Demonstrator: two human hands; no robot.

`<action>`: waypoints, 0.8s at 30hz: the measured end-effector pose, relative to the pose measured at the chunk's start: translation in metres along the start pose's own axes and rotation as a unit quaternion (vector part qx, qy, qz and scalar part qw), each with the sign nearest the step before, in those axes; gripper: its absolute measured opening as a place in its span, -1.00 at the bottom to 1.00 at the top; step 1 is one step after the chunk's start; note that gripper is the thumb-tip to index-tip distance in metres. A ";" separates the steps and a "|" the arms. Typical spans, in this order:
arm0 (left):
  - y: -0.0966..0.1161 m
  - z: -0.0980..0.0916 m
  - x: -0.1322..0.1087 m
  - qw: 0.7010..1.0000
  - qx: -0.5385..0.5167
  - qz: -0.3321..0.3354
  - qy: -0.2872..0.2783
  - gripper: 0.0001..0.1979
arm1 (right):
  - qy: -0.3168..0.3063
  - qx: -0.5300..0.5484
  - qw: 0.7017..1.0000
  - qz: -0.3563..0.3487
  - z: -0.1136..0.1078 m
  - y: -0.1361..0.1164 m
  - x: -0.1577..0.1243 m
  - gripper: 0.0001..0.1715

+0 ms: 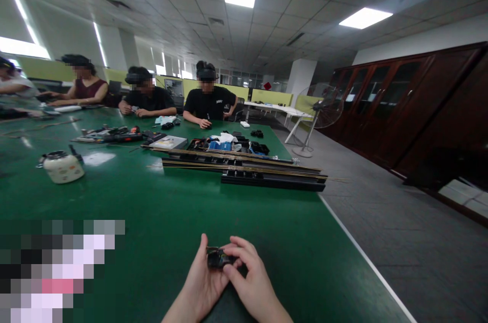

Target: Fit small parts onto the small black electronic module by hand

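Near the front of the green table I hold a small black device (217, 259) with what looks like bare electronics inside it; its exact kind is too small to make out. My left hand (204, 277) cradles it from the left and below, thumb pointing up. From the right, my right hand (253, 272) pinches the device's right side between thumb and fingers. Part of the device is covered by the right fingers. Both hands are just above the table surface.
Long black rails (272, 182) with thin brass-coloured rods lie across the green table (152, 211). A cream jar (63, 167) stands at left. Behind are tools (114, 134), a grey box (168, 142) and blue-and-black parts (221, 145). Several people sit beyond. The table's right edge is close.
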State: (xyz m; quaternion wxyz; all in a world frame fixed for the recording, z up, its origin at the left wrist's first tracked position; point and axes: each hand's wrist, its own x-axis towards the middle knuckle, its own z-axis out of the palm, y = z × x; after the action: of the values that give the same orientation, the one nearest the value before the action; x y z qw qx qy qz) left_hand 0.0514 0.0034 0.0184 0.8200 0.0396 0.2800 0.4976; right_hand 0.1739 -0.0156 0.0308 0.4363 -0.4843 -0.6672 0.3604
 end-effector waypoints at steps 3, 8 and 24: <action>-0.001 0.002 -0.002 1.000 0.003 0.009 -0.011 -0.55 | 0.002 -0.002 1.000 0.005 0.000 -0.001 0.000 -0.66; -0.002 0.006 -0.003 1.000 -0.004 0.006 0.012 -0.62 | 0.001 -0.009 1.000 0.008 0.000 -0.002 -0.001 -0.64; -0.008 0.005 0.001 0.993 0.007 0.070 0.093 -0.67 | 0.006 -0.006 1.000 -0.028 0.004 -0.001 0.000 -0.68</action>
State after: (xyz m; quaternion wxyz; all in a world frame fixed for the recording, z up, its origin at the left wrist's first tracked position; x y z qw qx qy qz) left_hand 0.0606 0.0016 0.0188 0.7532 0.0184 0.3546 0.5537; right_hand 0.1702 -0.0164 0.0308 0.4470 -0.4701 -0.6802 0.3414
